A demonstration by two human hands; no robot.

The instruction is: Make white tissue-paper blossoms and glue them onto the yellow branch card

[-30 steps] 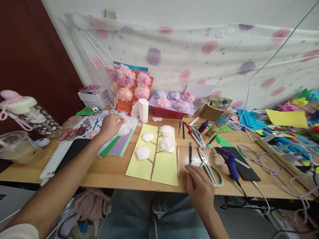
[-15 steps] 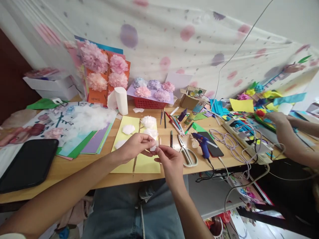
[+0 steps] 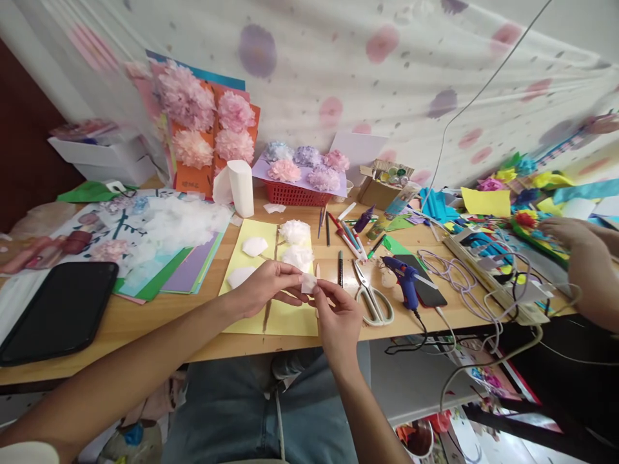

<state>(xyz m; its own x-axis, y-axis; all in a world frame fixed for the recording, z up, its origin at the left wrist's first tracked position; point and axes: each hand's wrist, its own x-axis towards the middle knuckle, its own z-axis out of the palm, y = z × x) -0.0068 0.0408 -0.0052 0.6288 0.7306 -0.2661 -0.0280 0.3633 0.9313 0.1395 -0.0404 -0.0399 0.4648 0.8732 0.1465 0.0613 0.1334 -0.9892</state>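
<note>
Between the fingertips of both hands is a small piece of white tissue paper [image 3: 308, 283]. My left hand [image 3: 264, 288] pinches its left edge, and my right hand [image 3: 338, 316] pinches its right edge. Both are held over a yellow sheet of paper [image 3: 290, 320] lying on the table. On that sheet, a brown stem line runs down the middle, with white fluffy tissue flowers [image 3: 296, 243] at upper right and flat white paper pieces [image 3: 255, 246] at left. My hands and forearm cover part of the sheet.
To the right lie scissors [image 3: 372, 296], a blue glue gun [image 3: 403, 277], a phone [image 3: 425, 287], markers [image 3: 348, 235] and a power strip [image 3: 493, 277] with tangled cables. A paper roll [image 3: 242, 187] stands behind. A black tablet [image 3: 58, 312] lies left. Another person's hand [image 3: 565, 235] is at far right.
The view has shifted slightly, so the table items sit further right. The white tissue piece is now spread a little wider between my fingers. The other person's hand stays at the far right.
</note>
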